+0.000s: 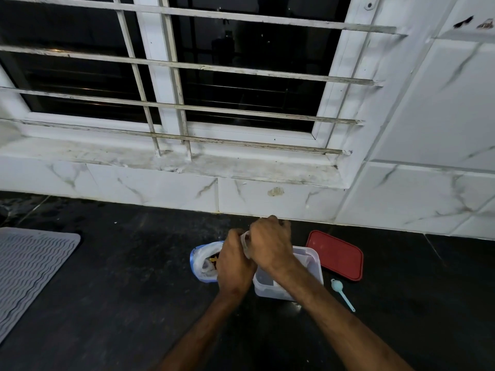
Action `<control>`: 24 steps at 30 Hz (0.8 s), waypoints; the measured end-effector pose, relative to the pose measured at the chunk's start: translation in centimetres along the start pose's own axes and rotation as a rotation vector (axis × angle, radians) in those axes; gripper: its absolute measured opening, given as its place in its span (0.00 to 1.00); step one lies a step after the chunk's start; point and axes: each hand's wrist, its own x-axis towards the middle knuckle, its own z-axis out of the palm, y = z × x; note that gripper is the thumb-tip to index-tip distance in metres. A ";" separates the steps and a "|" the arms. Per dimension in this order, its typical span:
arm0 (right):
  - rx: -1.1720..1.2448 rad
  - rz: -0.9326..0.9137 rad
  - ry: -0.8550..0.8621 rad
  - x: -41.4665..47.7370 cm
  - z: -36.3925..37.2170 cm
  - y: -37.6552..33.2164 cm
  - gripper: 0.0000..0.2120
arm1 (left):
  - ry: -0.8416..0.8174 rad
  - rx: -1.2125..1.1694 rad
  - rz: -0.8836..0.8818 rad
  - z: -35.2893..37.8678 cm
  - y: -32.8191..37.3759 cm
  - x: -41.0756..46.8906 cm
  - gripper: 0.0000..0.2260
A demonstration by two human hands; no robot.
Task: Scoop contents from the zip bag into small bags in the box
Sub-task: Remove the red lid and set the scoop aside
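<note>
A clear plastic box (313, 266) stands on the black counter, partly hidden by my right forearm. To its left lies the blue-edged zip bag (203, 261), open, with dark and yellow contents showing. Above the box's left end, my left hand (233, 263) and my right hand (270, 242) both pinch a small clear bag (245, 243). Most of that bag is hidden between the hands. A pale blue scoop (342, 293) lies on the counter to the right of the box, touched by neither hand.
The box's red lid (334, 254) lies flat behind the scoop, near the wall. A grey ribbed mat (29, 271) covers the counter's left edge. White marble-look tiles and a barred window rise behind the counter (120, 277).
</note>
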 end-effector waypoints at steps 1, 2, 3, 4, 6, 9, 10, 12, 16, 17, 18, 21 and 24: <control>-0.003 0.020 -0.036 0.0 0.2 -0.2 0.15 | 0.015 -0.016 -0.002 0.1 0.1 -0.3 0.15; -0.016 0.030 -0.064 0.0 0.3 -0.2 0.16 | 0.006 -0.038 0.001 0.3 0.0 -0.4 0.17; -0.046 0.018 -0.078 0.0 0.3 -0.2 0.17 | -0.033 -0.073 0.002 0.3 -0.1 -0.5 0.20; -0.087 -0.021 -0.076 0.1 0.0 0.1 0.18 | -0.092 -0.123 0.006 0.3 -0.3 -0.5 0.23; -0.132 -0.184 -0.053 0.5 -0.9 0.7 0.17 | -0.191 -0.224 0.018 -0.1 -1.1 -0.1 0.30; -0.136 -0.437 -0.061 0.6 -2.0 1.9 0.13 | -0.223 -0.282 -0.004 -0.9 -1.7 0.5 0.39; -0.142 -0.467 -0.052 0.6 -1.9 2.1 0.12 | -0.228 -0.276 -0.011 -1.0 -1.8 0.6 0.37; -0.136 -0.439 -0.040 0.7 -1.4 2.0 0.12 | -0.209 -0.210 -0.004 -0.9 -2.0 0.7 0.22; -0.077 -0.206 -0.019 0.9 -0.4 1.4 0.15 | -0.078 -0.137 0.029 -0.2 -1.2 0.2 0.05; -0.104 -0.168 -0.012 0.9 -0.2 1.1 0.16 | -0.060 -0.131 0.041 -0.1 -1.0 0.0 0.04; -0.153 -0.151 -0.011 0.7 0.0 0.8 0.16 | -0.058 -0.129 0.047 0.0 -0.9 -0.2 0.06; -0.241 -0.164 -0.017 0.5 0.4 -0.1 0.19 | -0.066 -0.123 0.049 0.0 -1.0 -0.5 0.13; -0.200 -0.209 -0.031 0.2 1.0 -0.2 0.20 | -0.004 -0.065 0.046 0.2 -1.4 -0.8 0.13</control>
